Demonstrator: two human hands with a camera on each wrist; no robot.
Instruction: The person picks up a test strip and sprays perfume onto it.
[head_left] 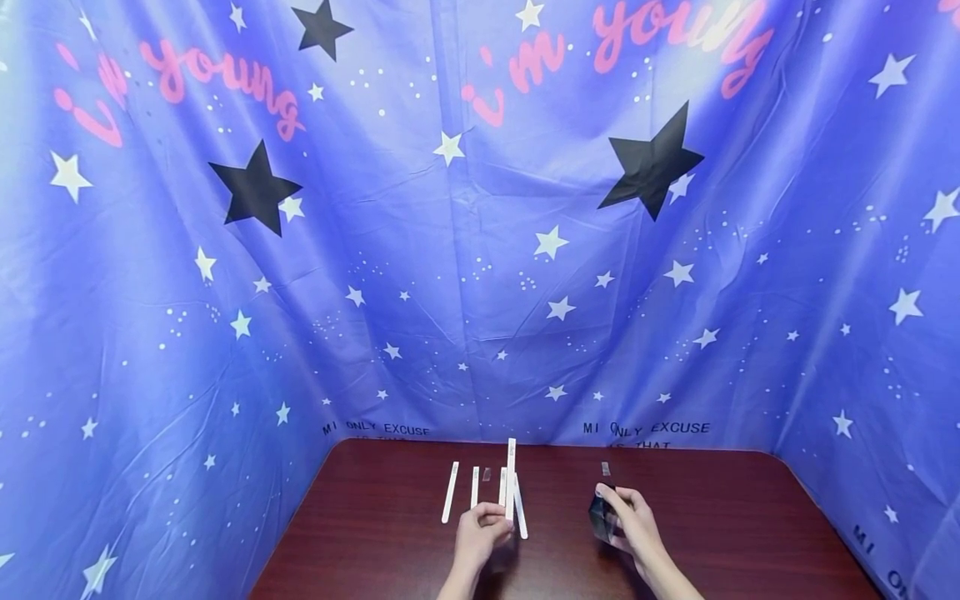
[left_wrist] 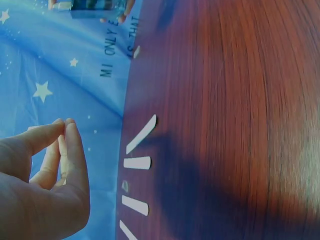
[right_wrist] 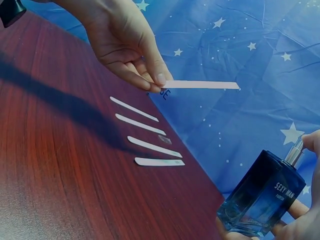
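Between its thumb and fingertips my left hand (head_left: 480, 533) pinches one end of a white perfume test strip (head_left: 512, 475), held above the table. In the right wrist view that strip (right_wrist: 202, 85) points away from the fingers; the left wrist view does not clearly show it. My right hand (head_left: 637, 521) grips a dark blue glass perfume bottle (right_wrist: 262, 192) with a silver spray top (right_wrist: 294, 154), where a finger or thumb touches. Bottle and strip are apart. Several more white strips (right_wrist: 159, 162) lie spread on the table below the left hand.
A small clear piece (head_left: 487, 474) lies among the strips, and another small clear piece (head_left: 605, 468) is on the table beyond the bottle. The dark red wooden table (head_left: 375, 533) meets a blue star-printed curtain (head_left: 480, 333) at its back and sides.
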